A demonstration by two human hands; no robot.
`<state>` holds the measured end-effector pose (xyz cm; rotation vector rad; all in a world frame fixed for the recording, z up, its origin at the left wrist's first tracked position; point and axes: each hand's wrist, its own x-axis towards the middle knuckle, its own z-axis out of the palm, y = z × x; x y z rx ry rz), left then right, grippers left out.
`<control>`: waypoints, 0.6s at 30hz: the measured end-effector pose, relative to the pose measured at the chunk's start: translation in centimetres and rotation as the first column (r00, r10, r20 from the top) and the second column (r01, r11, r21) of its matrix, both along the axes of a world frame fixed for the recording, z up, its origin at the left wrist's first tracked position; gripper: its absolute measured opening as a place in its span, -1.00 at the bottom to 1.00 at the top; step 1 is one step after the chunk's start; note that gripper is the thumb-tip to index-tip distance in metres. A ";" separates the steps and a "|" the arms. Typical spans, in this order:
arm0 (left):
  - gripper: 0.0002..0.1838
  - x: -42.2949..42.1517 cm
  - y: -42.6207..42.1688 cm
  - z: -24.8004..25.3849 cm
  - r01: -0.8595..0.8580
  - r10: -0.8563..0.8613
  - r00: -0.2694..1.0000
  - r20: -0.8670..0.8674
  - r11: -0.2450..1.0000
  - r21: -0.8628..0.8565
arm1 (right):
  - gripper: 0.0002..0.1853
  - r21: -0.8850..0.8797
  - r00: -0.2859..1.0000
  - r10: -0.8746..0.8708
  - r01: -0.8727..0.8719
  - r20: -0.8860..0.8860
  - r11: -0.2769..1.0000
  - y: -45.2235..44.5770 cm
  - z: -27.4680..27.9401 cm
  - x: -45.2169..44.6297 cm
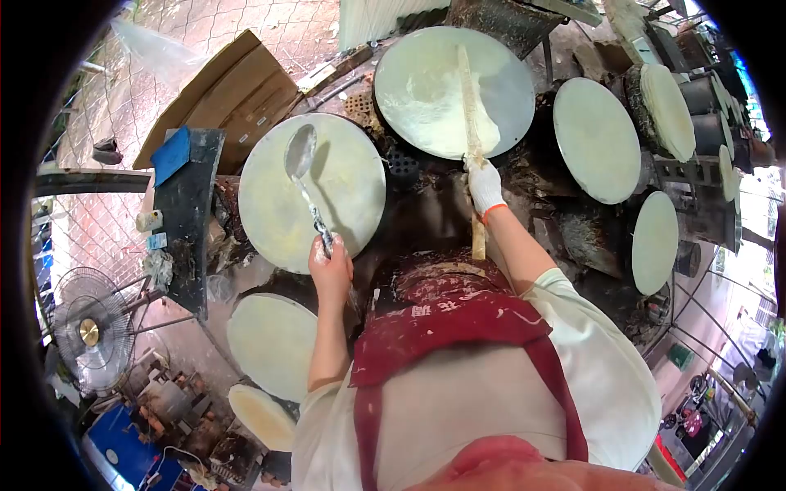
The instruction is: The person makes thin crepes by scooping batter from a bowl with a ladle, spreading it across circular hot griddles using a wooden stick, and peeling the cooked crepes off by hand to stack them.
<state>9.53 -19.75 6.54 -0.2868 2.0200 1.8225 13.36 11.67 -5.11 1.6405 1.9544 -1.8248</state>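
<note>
Here's the left hand (331, 263), bare, fingers closed round the handle of a big spoon (301, 152), its bowl apparently raised over the left pan (266, 200) and casting a shadow. Across to the right hand (486, 184), in a white glove, fingers wrapped round a long, flat stick (469, 102) that reaches across the top pan (409, 69), with pale batter (489, 135) beside it; the stick's near end points back at the red apron (450, 327). The spoon looks like stiff metal, bowl-heavy — a firm grip midway down the handle should suit it, though smears could make it slippery. The stick looks light and rigid, best gripped below the batter-coated stretch; the batter itself should run soft and wet, easily torn once thin. And the count: one spoon, one stick, one glove, one fan (90, 331) off left, and seven round pans or discs plainly seen — more crowd the far right edge, too small and overlapped to number.
</note>
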 end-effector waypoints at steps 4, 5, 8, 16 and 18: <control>-0.88 1.5 1.0 -0.3 -0.020 0.021 1.000 -0.003 1.000 0.022 | -0.55 0.507 0.852 0.502 -0.500 0.145 0.702 -1.3 -0.9 1.5; -0.88 1.9 1.7 0.2 -0.020 0.020 1.000 0.008 1.000 0.020 | -0.57 0.496 0.765 0.573 -0.634 0.293 0.593 -0.8 -2.0 3.0; -0.87 2.8 3.8 0.7 -0.029 0.028 0.999 0.022 0.999 0.020 | -0.58 0.522 0.840 0.412 -0.542 0.354 0.658 2.4 1.7 4.3; -0.84 6.3 12.2 2.3 -0.099 0.100 0.994 0.047 0.995 -0.007 | -0.52 0.384 0.857 0.516 -0.474 -0.005 0.792 11.1 -1.2 6.0; -0.85 7.3 14.0 2.7 -0.105 0.106 0.993 0.052 0.994 -0.024 | -0.55 0.396 0.634 0.706 -0.764 0.316 0.509 10.9 1.5 8.6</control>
